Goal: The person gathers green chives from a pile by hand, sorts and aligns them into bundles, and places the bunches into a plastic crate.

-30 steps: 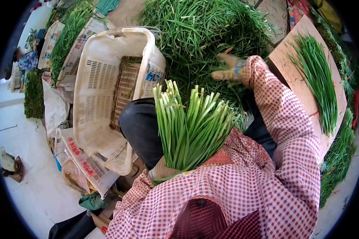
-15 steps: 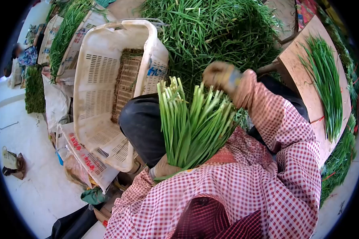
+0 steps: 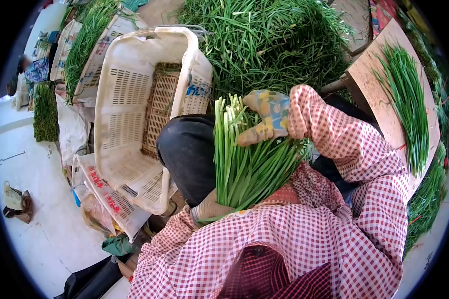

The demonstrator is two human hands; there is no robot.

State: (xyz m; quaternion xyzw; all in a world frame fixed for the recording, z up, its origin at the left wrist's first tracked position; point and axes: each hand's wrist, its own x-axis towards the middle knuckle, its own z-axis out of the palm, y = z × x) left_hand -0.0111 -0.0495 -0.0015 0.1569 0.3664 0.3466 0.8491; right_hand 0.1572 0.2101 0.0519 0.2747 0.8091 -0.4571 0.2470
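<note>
A thick bunch of garlic chives [image 3: 244, 179] rests across my lap, its pale cut ends pointing up and away from me. My left hand [image 3: 210, 207], in a light glove, is closed round the lower leafy part; its fingertips are hidden under the leaves. My right hand [image 3: 265, 118], in a glove with a yellow and blue patterned back, is at the pale stem ends on the right side. Its thumb lies across the front of the stems, and the other fingers curl over them from above.
Beside my knee leans a white plastic basket [image 3: 115, 107] with some debris on its floor. A large heap of loose chives [image 3: 269, 45] lies ahead. On the right, a board [image 3: 371, 74] bears a separate chive bunch [image 3: 404, 109]. A person [image 3: 37, 70] is at the far left.
My right hand, blurred above the stem ends before, has come down and left onto them. The two clumps of stems are now closer together. The bunch and left hand have shifted slightly right in view.
</note>
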